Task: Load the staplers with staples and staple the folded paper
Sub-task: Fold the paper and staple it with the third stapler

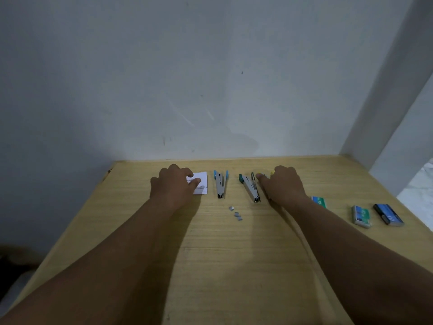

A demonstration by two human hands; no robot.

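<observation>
A small white folded paper [202, 183] lies on the wooden table [234, 254], far left of the row. My left hand [173, 184] rests over its left edge, thumb and forefinger curled onto it. To its right lies a blue stapler [220, 184] swung open, then a teal stapler [250, 187], also open. My right hand [284, 184] is curled over a yellow stapler [271, 172], which is mostly hidden; its forefinger reaches toward the teal stapler. A few loose staple strips [235, 213] lie nearer me, between the staplers.
Three staple boxes sit at the right: a green one [319, 201] beside my right forearm, another green one [361, 216], and a dark blue one [388, 214] near the table's right edge. The back edge meets a grey wall [210, 90].
</observation>
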